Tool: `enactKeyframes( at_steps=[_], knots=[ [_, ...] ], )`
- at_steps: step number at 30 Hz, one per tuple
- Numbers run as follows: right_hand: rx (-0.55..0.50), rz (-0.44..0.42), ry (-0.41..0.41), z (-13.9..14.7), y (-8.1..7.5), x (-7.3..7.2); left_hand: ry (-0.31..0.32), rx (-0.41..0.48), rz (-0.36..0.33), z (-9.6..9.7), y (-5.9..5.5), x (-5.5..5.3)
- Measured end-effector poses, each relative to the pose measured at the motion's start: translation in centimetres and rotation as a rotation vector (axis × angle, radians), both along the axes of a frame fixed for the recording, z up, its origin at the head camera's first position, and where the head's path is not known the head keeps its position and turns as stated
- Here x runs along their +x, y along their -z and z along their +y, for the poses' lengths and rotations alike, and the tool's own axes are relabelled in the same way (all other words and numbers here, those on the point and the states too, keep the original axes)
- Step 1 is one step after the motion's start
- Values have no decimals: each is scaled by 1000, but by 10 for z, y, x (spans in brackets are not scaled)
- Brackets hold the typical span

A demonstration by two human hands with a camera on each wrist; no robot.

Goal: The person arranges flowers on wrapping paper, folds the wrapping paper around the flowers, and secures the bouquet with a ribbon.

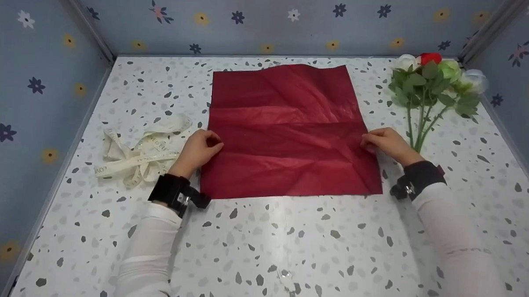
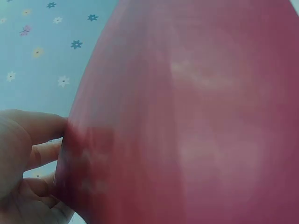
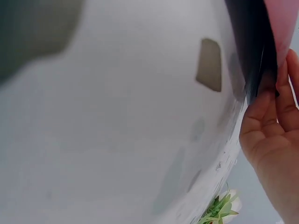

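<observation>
A creased sheet of dark red wrapping paper [image 1: 287, 136] is spread over the speckled table in the head view. My left hand [image 1: 201, 147] pinches its left edge between thumb and fingers. On the opposite side my right hand [image 1: 390, 143] pinches the right edge. In the left wrist view the red sheet [image 2: 187, 116] fills most of the picture, with the left fingers [image 2: 44, 128] at its border. The right wrist view shows the right hand [image 3: 275, 135] with its fingertips around the sheet's edge, where a dark underside shows.
Left of the paper lies a loose heap of cream printed ribbon [image 1: 143, 159]. A bunch of artificial roses [image 1: 434, 84] with green stems lies at the back right. A small clear-and-white item [image 1: 287, 282] is near the front. Flowered panels [image 1: 269, 25] border the table [image 1: 331, 256].
</observation>
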State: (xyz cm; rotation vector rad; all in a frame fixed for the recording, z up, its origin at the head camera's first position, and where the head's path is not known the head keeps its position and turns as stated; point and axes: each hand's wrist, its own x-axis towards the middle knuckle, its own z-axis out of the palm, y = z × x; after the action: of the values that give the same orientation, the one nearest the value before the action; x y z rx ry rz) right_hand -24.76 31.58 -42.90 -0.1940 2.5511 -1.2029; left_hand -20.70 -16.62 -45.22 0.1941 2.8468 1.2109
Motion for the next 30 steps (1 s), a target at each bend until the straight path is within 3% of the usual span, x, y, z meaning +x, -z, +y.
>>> enactKeyframes(
  at_steps=[7, 11, 15, 19, 24, 30],
  knots=[
    [114, 44, -31, -4, 3, -1, 58, -83, 67, 5, 3, -1],
    [193, 105, -65, -8, 5, 0, 88, -126, 40, 8, 5, -1],
    [341, 203, -144, -13, 5, 2, 93, -190, 6, 9, 5, 0],
    [455, 177, -215, -17, 7, 3, 97, -260, -6, 14, 0, 3],
    [454, 139, -304, -22, 10, 3, 158, -288, -48, 30, -10, 10],
    [410, 169, -407, -27, 14, 3, 297, -319, -127, 60, -17, 21]
  ],
)
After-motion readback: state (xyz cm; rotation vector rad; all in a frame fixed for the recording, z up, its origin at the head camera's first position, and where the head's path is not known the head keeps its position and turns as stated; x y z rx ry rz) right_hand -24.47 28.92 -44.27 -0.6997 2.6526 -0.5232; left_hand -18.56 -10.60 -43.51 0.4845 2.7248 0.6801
